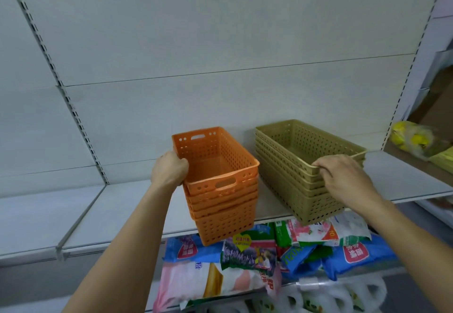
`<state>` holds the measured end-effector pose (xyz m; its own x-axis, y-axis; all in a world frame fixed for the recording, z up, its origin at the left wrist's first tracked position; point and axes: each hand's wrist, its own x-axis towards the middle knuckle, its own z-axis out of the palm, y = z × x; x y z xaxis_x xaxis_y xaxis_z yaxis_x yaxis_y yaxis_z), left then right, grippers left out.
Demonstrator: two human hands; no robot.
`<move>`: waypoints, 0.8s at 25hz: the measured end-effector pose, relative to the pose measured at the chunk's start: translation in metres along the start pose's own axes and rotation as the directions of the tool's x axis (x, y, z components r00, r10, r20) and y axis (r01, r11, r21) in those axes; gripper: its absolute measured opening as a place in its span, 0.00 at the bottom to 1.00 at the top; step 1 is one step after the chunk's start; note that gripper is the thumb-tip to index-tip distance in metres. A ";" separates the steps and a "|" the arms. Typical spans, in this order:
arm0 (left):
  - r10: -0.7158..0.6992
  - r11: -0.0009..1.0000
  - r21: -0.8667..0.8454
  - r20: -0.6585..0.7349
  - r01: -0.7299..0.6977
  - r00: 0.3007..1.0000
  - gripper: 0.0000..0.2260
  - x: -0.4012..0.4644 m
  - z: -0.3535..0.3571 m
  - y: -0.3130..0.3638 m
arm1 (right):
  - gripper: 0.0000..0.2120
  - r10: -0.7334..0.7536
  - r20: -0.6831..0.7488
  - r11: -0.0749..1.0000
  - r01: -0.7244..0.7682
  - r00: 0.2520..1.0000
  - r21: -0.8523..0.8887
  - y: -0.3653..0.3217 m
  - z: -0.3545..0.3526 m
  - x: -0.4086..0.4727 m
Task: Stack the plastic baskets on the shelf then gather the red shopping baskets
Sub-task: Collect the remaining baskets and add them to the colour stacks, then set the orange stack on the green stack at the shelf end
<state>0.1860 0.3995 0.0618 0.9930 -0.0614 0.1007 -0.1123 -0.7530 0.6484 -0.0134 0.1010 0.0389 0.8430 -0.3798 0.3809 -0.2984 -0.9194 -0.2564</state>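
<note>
2 basket stacks point(215, 185) point(304, 168) sit side by side (apart) on the shelf point(127, 205).

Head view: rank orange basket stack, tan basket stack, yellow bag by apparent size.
1-2. orange basket stack and tan basket stack: alike in apparent size; the orange looks taller, the tan longer, so no ranking.
3. yellow bag: clearly smallest, though farther away and blurred at the right edge.
</note>
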 end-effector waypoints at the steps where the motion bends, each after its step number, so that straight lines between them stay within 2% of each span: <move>1: 0.004 1.000 -0.013 -0.002 -0.004 1.000 0.17 -0.004 0.006 -0.005 | 0.15 0.022 -0.025 1.000 -0.022 0.999 -0.009 0.002 0.000 -0.003; 3: 0.019 0.965 -0.260 0.029 -0.011 0.999 0.18 -0.021 0.014 -0.011 | 0.20 -0.006 -0.135 1.000 0.005 0.991 -0.010 -0.006 0.004 -0.014; 5: 0.000 0.826 -0.563 0.076 0.042 0.997 0.19 -0.033 0.022 -0.012 | 0.20 -0.122 -0.268 0.989 0.138 0.956 0.045 -0.029 0.009 -0.028; 6: -0.046 0.770 -0.633 0.073 0.082 0.996 0.20 -0.038 0.026 -0.010 | 0.19 -0.160 -0.296 0.974 0.198 0.942 0.106 -0.043 0.013 -0.036; 7: -0.091 0.743 -0.660 0.060 0.108 0.994 0.21 -0.041 0.033 -0.010 | 0.18 -0.166 -0.287 0.954 0.227 0.943 0.195 -0.057 0.019 -0.042; 9: -0.149 0.740 -0.660 0.025 0.128 0.989 0.27 -0.055 0.043 0.000 | 0.17 -0.102 -0.196 0.877 0.181 0.975 0.445 -0.075 0.034 -0.051; 12: -0.071 0.761 -0.645 0.030 0.074 0.997 0.30 -0.083 0.062 0.002 | 0.27 0.053 0.029 0.670 -0.057 0.998 0.740 -0.092 0.059 -0.062; 14: -0.022 0.790 -0.613 -0.042 -0.008 0.999 0.27 -0.079 0.066 -0.016 | 0.31 0.114 0.121 0.557 -0.164 0.986 0.815 -0.099 0.071 -0.068; 16: 0.007 0.795 -0.602 -0.116 -0.076 0.993 0.26 -0.057 0.062 -0.039 | 0.33 0.139 0.138 0.508 -0.190 0.981 0.840 -0.109 0.081 -0.074; 18: 0.058 0.775 -0.626 -0.076 -0.093 0.995 0.28 -0.027 0.056 -0.062 | 0.36 0.178 0.126 0.479 -0.198 0.976 0.855 -0.122 0.093 -0.077; 20: 0.175 0.749 -0.648 -0.014 -0.142 0.984 0.33 0.000 0.051 -0.086 | 0.40 0.241 0.095 0.467 -0.201 0.966 0.861 -0.141 0.108 -0.081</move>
<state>0.1973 0.4311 -0.0322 0.9574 -0.1831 0.2231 -0.2486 -0.1306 0.9598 0.0087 0.2722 -0.0521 0.7846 -0.5790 0.2217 0.0760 -0.2650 -0.9612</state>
